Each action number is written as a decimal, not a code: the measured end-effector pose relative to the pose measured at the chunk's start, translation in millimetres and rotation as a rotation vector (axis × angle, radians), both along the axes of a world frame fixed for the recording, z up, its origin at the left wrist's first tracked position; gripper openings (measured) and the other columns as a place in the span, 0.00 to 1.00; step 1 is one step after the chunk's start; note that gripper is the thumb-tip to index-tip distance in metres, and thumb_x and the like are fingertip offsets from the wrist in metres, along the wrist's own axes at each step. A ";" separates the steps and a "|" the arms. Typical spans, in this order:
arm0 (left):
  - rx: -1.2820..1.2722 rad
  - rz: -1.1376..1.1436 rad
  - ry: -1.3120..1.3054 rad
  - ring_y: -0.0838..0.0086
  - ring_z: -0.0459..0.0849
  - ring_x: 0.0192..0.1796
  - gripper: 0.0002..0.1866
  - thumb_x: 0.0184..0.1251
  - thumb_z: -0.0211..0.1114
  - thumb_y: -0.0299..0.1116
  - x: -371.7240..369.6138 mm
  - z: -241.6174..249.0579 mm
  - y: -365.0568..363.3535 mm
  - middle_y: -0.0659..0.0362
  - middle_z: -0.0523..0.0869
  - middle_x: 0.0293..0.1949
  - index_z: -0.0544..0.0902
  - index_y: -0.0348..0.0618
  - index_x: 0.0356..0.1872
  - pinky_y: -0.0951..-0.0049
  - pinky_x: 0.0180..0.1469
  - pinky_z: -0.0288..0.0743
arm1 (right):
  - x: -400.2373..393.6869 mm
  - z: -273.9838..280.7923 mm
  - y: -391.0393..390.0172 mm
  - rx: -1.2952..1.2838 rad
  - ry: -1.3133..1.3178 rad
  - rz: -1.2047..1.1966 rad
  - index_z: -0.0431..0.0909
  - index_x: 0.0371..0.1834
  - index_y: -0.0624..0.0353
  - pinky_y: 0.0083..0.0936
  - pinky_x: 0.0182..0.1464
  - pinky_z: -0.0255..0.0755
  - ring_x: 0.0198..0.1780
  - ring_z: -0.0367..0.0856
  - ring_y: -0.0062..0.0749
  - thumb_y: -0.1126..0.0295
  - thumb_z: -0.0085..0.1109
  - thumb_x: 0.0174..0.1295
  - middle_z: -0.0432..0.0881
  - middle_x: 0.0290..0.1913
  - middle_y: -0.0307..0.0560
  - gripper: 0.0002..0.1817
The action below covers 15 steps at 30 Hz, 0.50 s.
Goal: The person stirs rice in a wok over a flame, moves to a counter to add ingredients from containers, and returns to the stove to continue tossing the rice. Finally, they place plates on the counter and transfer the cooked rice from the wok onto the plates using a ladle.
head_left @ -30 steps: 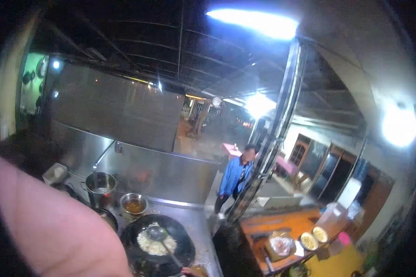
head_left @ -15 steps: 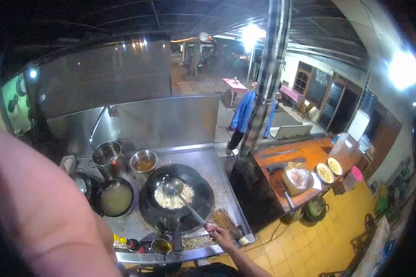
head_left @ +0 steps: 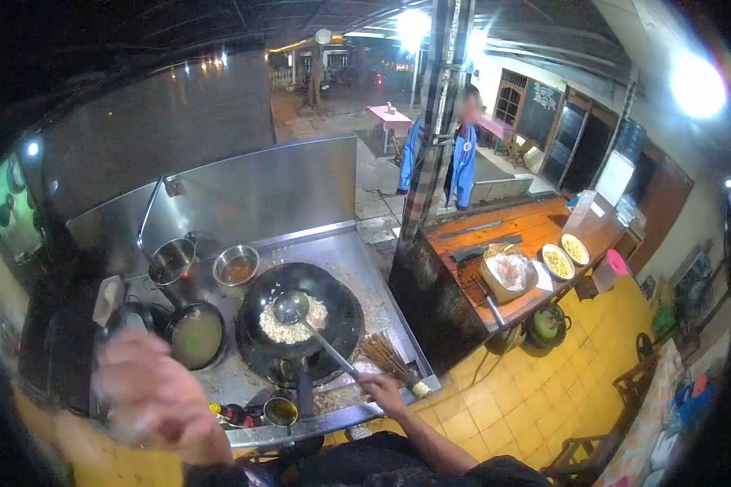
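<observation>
My right hand [head_left: 381, 393] is wrapped round the handle of a long metal ladle [head_left: 325, 345]. The ladle's bowl rests on pale, crumbly food [head_left: 315, 312], perhaps rice or egg, inside a large black wok [head_left: 345, 312]. Smeared by motion, my left hand [head_left: 150, 390] hovers at the lower left, in front of the stove's near left corner; its fingers cannot be made out. Nearest to it is a dark pan [head_left: 197, 337] of cloudy liquid. A small pot of yellowish liquid [head_left: 280, 411] and some bottles [head_left: 234, 415] sit at the front edge.
Behind the wok are a steel bowl of brown sauce [head_left: 236, 265] and a deep pot [head_left: 172, 261]. A bundle of thin sticks [head_left: 387, 357] lies right of the wok. A wooden table [head_left: 463, 243] holds two bowls of food [head_left: 558, 262]. A person in blue [head_left: 463, 166] stands beyond the post.
My left hand has drawn back from close to the camera, down over the stove's left front. The view has turned slightly right. The person in blue now faces this way.
</observation>
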<state>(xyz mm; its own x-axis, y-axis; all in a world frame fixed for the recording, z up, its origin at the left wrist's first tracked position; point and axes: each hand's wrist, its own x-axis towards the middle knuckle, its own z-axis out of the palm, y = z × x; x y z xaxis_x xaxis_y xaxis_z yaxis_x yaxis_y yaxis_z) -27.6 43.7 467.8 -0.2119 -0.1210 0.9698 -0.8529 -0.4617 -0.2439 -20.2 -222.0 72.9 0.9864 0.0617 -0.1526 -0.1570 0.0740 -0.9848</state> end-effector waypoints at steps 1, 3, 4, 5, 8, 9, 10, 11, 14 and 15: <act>-0.080 -0.064 0.188 0.67 0.73 0.31 0.17 0.53 0.65 0.45 5.2 -31.3 -6.0 0.59 0.74 0.32 0.77 0.46 0.38 0.70 0.34 0.68 | 1.4 -1.4 0.2 -0.017 -0.003 0.000 0.78 0.45 0.61 0.21 0.37 0.75 0.41 0.77 0.24 0.73 0.52 0.58 0.76 0.50 0.43 0.12; -0.134 0.022 0.633 0.70 0.75 0.30 0.09 0.52 0.65 0.33 7.6 -84.2 -16.4 0.59 0.77 0.27 0.80 0.42 0.33 0.73 0.34 0.69 | -2.3 -10.9 0.0 -0.068 -0.029 -0.028 0.77 0.46 0.60 0.22 0.36 0.76 0.41 0.78 0.26 0.74 0.52 0.58 0.76 0.50 0.44 0.12; -0.154 0.017 0.893 0.72 0.75 0.30 0.10 0.53 0.64 0.32 11.8 -112.9 -18.1 0.59 0.77 0.27 0.80 0.41 0.35 0.74 0.35 0.69 | -2.4 -14.2 0.9 -0.120 -0.060 -0.053 0.76 0.46 0.60 0.23 0.34 0.78 0.41 0.78 0.27 0.75 0.52 0.58 0.75 0.50 0.44 0.13; -0.174 0.013 1.156 0.74 0.75 0.30 0.10 0.54 0.64 0.30 13.9 -147.5 -19.4 0.59 0.78 0.28 0.80 0.39 0.37 0.75 0.36 0.69 | -4.9 -15.6 0.8 -0.118 -0.059 -0.059 0.76 0.46 0.60 0.23 0.34 0.78 0.41 0.78 0.27 0.75 0.52 0.58 0.75 0.50 0.44 0.13; -0.272 0.051 1.734 0.81 0.76 0.33 0.12 0.55 0.65 0.30 -0.3 -266.7 -11.9 0.63 0.80 0.29 0.80 0.39 0.40 0.79 0.38 0.70 | -11.9 -12.2 -1.6 0.085 0.166 -0.075 0.74 0.48 0.59 0.25 0.32 0.78 0.42 0.78 0.30 0.75 0.52 0.59 0.74 0.49 0.45 0.13; -0.330 -0.038 1.905 0.81 0.76 0.33 0.12 0.54 0.65 0.31 -5.4 -324.8 1.4 0.61 0.81 0.29 0.81 0.39 0.40 0.79 0.37 0.70 | -13.4 -6.6 -2.0 0.051 0.188 -0.070 0.74 0.48 0.59 0.26 0.31 0.78 0.42 0.78 0.30 0.75 0.52 0.59 0.74 0.48 0.44 0.13; -0.307 -0.036 1.885 0.80 0.77 0.31 0.12 0.53 0.66 0.32 -15.9 -343.0 -0.4 0.61 0.81 0.27 0.81 0.38 0.39 0.78 0.36 0.71 | -13.9 -1.0 -2.0 0.018 0.207 -0.065 0.73 0.48 0.58 0.26 0.31 0.78 0.42 0.78 0.31 0.75 0.53 0.59 0.74 0.46 0.44 0.13; -0.291 0.013 1.934 0.79 0.78 0.31 0.12 0.53 0.66 0.32 -25.8 -362.3 0.2 0.61 0.82 0.28 0.81 0.38 0.37 0.77 0.36 0.71 | -15.5 4.0 -1.7 0.022 0.207 -0.071 0.73 0.48 0.58 0.26 0.31 0.78 0.42 0.78 0.31 0.75 0.53 0.59 0.74 0.46 0.44 0.13; -0.237 0.059 2.048 0.78 0.79 0.32 0.12 0.53 0.66 0.32 -43.6 -360.4 -14.0 0.60 0.83 0.29 0.80 0.38 0.37 0.77 0.37 0.72 | -21.0 6.6 -1.0 0.021 0.163 -0.107 0.72 0.48 0.58 0.21 0.27 0.76 0.34 0.77 0.25 0.74 0.55 0.58 0.77 0.38 0.44 0.14; -0.228 0.058 2.047 0.78 0.79 0.32 0.12 0.53 0.66 0.32 -45.0 -363.1 -17.2 0.60 0.83 0.29 0.80 0.38 0.37 0.77 0.37 0.72 | -21.5 1.3 -1.4 0.025 0.153 -0.107 0.71 0.49 0.59 0.21 0.26 0.75 0.33 0.77 0.24 0.73 0.56 0.58 0.77 0.39 0.44 0.15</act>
<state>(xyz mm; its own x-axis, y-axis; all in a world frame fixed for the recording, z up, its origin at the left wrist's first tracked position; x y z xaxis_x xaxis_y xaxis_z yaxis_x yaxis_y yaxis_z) -72.6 26.5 104.7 0.9641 0.0453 -0.2616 0.2595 -0.3699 0.8921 -41.7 -223.4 74.2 0.9529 -0.0368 -0.3009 -0.2946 0.1228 -0.9477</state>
